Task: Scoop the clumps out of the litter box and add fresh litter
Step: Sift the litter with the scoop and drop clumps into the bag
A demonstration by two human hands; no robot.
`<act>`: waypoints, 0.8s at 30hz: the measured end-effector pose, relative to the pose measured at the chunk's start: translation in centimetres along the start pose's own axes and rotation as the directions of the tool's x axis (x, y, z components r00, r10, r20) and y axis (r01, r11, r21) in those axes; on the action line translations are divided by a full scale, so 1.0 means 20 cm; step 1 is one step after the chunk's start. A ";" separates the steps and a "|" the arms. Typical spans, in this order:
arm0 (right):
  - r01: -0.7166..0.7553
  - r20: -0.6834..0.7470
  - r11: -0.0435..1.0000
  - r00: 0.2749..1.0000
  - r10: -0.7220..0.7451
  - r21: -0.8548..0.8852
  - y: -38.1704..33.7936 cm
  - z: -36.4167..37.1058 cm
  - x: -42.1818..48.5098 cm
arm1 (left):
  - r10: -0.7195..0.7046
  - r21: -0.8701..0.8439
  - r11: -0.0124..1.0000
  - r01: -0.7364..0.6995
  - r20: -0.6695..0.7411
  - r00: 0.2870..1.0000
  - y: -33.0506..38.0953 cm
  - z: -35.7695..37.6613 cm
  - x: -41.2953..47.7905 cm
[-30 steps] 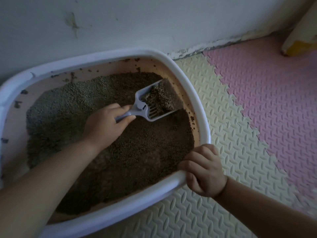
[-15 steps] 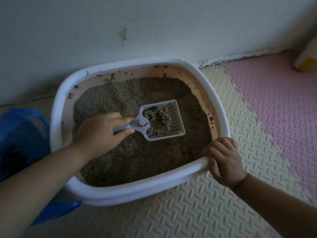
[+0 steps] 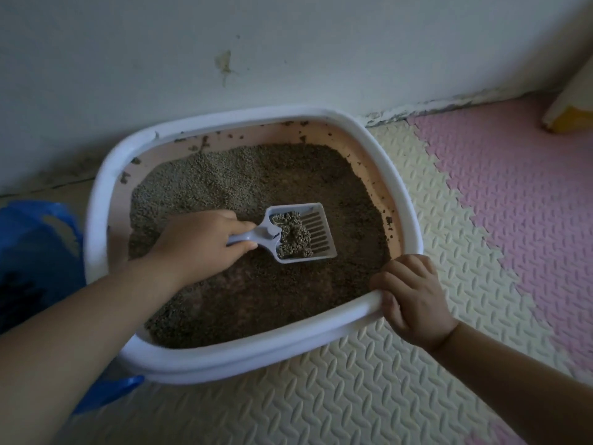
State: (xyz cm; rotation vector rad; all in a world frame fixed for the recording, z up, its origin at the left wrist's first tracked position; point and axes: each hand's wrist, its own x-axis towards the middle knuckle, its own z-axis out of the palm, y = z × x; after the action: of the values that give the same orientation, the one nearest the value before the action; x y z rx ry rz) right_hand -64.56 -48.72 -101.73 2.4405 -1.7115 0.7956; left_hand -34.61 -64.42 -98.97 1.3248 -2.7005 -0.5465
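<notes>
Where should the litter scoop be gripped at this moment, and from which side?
By its short handle, coming from the left side of the litter box. The litter scoop is held roughly level with its slotted blade pointing right and loaded with a clump, so only the handle end is free; the left hand wraps it there.

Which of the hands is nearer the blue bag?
Left. The left hand grips the scoop over the litter, right of the bag; the right hand grips the box rim farther right.
</notes>
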 end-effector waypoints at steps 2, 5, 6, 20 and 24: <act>0.001 0.014 1.000 1.000 -0.001 -0.008 0.00 -0.01 0.00 | 0.005 0.072 0.997 -0.009 0.058 0.998 0.06 0.03 0.08; 0.010 0.041 1.000 0.999 -0.009 -0.012 0.01 -0.01 0.00 | 0.021 0.178 0.983 -0.044 0.134 0.991 0.15 0.07 0.21; 0.014 0.043 1.000 0.999 -0.013 -0.008 0.01 -0.01 0.00 | 0.020 0.213 0.976 -0.052 0.149 0.989 0.18 0.08 0.25; 0.103 -0.039 0.993 0.994 -0.101 0.058 0.07 0.03 -0.02 | 0.040 0.007 0.999 -0.040 -0.004 0.999 0.33 0.31 0.40; 0.096 -0.050 0.993 0.994 -0.093 0.065 0.07 0.04 -0.01 | -0.009 -0.165 0.986 -0.005 -0.083 0.997 0.30 0.41 0.31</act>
State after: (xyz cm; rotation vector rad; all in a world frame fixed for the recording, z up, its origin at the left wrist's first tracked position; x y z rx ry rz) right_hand -65.54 -49.27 -102.78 2.5033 -1.5652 0.9049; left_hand -44.93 -63.59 -104.99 1.2778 -2.5262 -0.6830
